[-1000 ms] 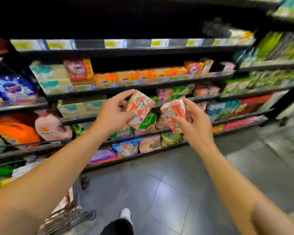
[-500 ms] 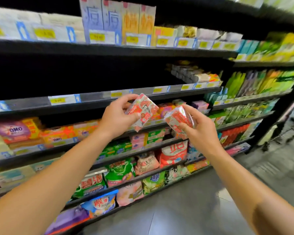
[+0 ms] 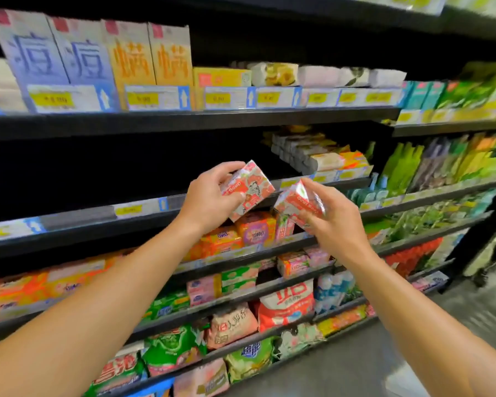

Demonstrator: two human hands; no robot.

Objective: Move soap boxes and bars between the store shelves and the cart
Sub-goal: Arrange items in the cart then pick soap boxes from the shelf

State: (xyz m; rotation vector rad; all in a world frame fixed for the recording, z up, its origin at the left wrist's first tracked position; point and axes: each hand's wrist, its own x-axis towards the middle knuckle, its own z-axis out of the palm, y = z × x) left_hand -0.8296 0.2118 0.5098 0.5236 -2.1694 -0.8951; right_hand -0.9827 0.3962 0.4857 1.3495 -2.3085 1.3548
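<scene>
My left hand (image 3: 205,197) grips a red and white soap box (image 3: 248,190), tilted, in front of a dark, mostly bare shelf (image 3: 143,207). Just to its right my right hand (image 3: 334,222) holds a second red and white soap box (image 3: 297,203), also tilted, with the fingers wrapped round its far side. The two boxes hang close together in the air, not touching the shelf. The cart is out of view.
Tall blue and orange boxes (image 3: 98,55) stand on the upper shelf. Stacked soap bars (image 3: 315,154) lie at the right of the middle shelf. Orange packs (image 3: 235,236) and detergent bags (image 3: 284,308) fill the lower shelves. Grey floor (image 3: 413,353) lies at the lower right.
The view has tilted up and closed in on the shelves; the cart has dropped out of sight. Both hands have risen with their boxes to the level of the dark middle shelf.
</scene>
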